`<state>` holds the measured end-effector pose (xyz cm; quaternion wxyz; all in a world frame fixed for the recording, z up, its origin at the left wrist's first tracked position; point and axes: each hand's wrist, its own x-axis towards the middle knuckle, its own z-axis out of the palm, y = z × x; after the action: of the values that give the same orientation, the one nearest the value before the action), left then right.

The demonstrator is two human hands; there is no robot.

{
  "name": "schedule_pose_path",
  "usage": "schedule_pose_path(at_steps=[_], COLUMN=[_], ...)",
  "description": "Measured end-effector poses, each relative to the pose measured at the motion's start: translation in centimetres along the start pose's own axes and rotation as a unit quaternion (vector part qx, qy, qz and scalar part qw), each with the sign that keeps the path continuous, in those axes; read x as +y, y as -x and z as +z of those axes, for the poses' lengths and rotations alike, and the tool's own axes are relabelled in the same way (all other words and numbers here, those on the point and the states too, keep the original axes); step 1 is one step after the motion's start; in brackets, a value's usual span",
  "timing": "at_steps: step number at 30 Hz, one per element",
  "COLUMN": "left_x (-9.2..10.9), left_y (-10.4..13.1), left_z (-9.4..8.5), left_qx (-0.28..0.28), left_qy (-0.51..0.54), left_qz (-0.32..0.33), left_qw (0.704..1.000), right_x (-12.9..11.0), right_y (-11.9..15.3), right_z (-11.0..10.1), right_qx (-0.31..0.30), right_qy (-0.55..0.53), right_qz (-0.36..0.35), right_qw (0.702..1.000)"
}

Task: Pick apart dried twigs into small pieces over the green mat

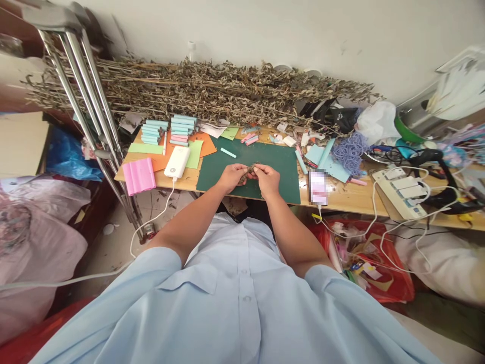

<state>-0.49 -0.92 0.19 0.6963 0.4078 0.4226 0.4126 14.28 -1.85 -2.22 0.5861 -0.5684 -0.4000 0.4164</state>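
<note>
Both my hands meet over the front edge of a dark green cutting mat (pixel 265 154). Between them is a small clump of dried leaves (pixel 249 171). My left hand (pixel 232 177) pinches the clump from one side, fingers closed. From the other side my right hand (pixel 268 178) grips it with thumb and fingertips. A pale blue paper roll (pixel 228 152) lies on the mat beyond my left hand. Pink paper rolls (pixel 250 138) rest at the mat's far edge.
Dried leafy stalks (pixel 212 91) are heaped along the wall. Stacked blue rolls (pixel 184 124), a white power bank (pixel 177 162) and pink paper (pixel 139 176) lie left. A phone (pixel 318 187), purple yarn (pixel 350 154) and a power strip (pixel 401 192) with trailing cables lie right. Crutches (pixel 91 101) lean left.
</note>
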Motion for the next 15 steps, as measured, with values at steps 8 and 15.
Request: schedule_pose_path(at_steps=[8,15], left_x=[-0.3,-0.4], left_y=[-0.4,-0.3], left_z=[0.0,-0.2], left_qx=[0.007,-0.049], left_qy=[-0.018,-0.014], left_qz=[-0.012,-0.004], left_qw=[1.000,0.999], right_x=[-0.6,-0.5], right_y=[1.4,1.3], right_z=[-0.4,-0.9], right_qx=[-0.064,-0.109], right_qy=[0.244,0.315], right_qz=[-0.240,-0.306], right_qw=[0.937,0.892])
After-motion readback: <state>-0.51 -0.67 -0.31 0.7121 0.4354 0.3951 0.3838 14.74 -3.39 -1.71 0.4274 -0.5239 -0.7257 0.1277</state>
